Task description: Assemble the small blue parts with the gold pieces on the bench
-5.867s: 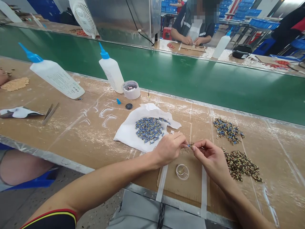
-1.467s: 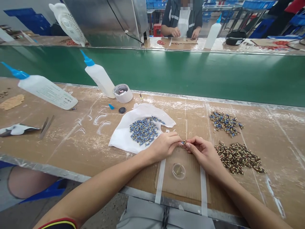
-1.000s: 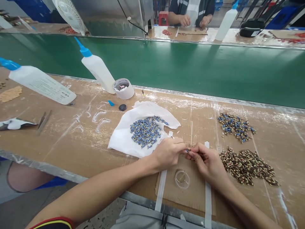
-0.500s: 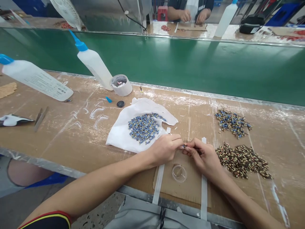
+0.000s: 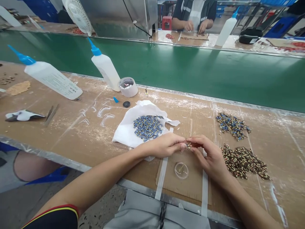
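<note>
My left hand [image 5: 168, 145] is closed in a pinch, thumb against fingers, at the edge of a small yellow-and-dark piece [image 5: 188, 145]. From the other side, the thumb and forefinger of my right hand [image 5: 211, 156] close around the same piece. Fingers partly cover it, so its full shape is hidden. Beneath the hands, a small round clear dish [image 5: 181, 170] with a little liquid rests on a taped cardboard pad [image 5: 176, 190]. Small blue-and-yellow parts [image 5: 147, 128] lie heaped on a white cloth [image 5: 124, 133] beyond my left forearm.
Right of my hands are a pile of dark-and-cream ring-like parts [image 5: 245, 162] and a blue-tipped pile [image 5: 232, 124]. Two blue-nozzled bottles [image 5: 107, 71], a tape roll [image 5: 128, 87] and tweezers [image 5: 51, 114] are left. A co-worker [image 5: 194, 19] sits across the green belt [image 5: 166, 66].
The camera view has shifted, so the bench appears slightly further right. My right fingers have opened a little around the small piece, which shows more. The clear dish is more plainly visible.
</note>
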